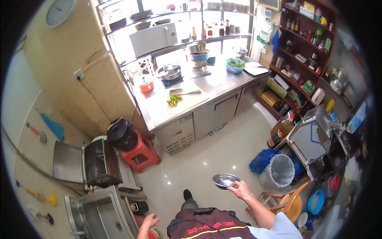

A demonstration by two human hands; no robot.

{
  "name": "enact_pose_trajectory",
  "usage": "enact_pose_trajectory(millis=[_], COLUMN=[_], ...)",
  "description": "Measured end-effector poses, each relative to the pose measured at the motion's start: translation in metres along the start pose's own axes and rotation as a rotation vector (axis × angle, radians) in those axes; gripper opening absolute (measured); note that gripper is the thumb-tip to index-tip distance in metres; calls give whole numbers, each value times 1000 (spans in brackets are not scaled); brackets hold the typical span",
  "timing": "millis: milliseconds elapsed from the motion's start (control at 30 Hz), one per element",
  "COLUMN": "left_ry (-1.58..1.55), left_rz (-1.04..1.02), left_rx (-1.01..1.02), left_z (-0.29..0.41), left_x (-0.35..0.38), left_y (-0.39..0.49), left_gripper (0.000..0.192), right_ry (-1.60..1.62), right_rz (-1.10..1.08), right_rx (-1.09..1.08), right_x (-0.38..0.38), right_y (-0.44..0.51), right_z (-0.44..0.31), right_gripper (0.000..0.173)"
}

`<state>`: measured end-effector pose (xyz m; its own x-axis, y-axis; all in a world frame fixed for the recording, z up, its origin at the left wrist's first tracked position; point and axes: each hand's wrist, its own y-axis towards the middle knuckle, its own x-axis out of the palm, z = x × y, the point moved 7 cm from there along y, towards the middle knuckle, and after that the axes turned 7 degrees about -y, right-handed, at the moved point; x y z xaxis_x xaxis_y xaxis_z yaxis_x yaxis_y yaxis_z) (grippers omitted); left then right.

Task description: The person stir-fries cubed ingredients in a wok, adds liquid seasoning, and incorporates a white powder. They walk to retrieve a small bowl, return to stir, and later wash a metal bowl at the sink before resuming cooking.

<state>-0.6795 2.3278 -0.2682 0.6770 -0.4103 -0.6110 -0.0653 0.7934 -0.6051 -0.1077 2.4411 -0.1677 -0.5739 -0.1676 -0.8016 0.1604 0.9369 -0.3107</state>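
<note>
My right hand grips the rim of a shallow stainless steel bowl, held over the tiled floor; the bowl looks empty. My left hand hangs beside the sink side with its fingers loosely curled and holds nothing visible. Farther ahead on the steel counter lies a white cutting board with chopped green and yellowish vegetables and a cleaver. Behind it, a metal bowl sits in a pan. A blue basket of leafy greens stands farther right.
At left are a steel sink and a black cooker on a red plastic stool. To the right stand a lined trash bin, a wooden chair, oil bottles and dark red shelves.
</note>
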Motion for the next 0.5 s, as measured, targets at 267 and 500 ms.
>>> enact_pose_trajectory(millis=[267,500], left_ry=[283,-102], left_rz=[-17,433], left_rx=[538,750], left_z=[275,514], left_x=[-201,-410], left_y=[257,358], left_gripper=[45,41], right_ry=[65,216], right_rz=[121,231], right_rx=[501,467], right_x=[-17,-19], right_y=[58,215], right_z=[39,14], right_gripper=[49,45])
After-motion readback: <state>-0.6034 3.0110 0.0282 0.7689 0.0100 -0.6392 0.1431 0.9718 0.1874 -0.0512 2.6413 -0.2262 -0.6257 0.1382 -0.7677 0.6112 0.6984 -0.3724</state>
